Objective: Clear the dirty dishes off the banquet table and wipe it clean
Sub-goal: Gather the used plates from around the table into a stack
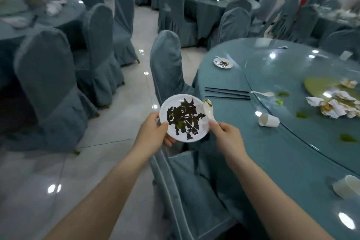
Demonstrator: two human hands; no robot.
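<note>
Fingers of left hand (pixel 155 130) curled round rim of dirty plate (pixel 184 118), thumb on top; right hand (pixel 227 132) pinching white spoon (pixel 208 110) at plate's right edge (bowl up), both held off edge of banquet table (pixel 253 134). Chopsticks (pixel 227 93) and tipped cup (pixel 268 120) on table.

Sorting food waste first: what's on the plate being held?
Dark leafy scraps with greenish sauce cover the middle of the plate. The plate surface beneath them is hidden.

Left hand (pixel 155 132) grips dirty plate (pixel 198 134) off table (pixel 272 152) edge; right hand (pixel 226 132) pinches spoon (pixel 208 111) above plate rim.
</note>
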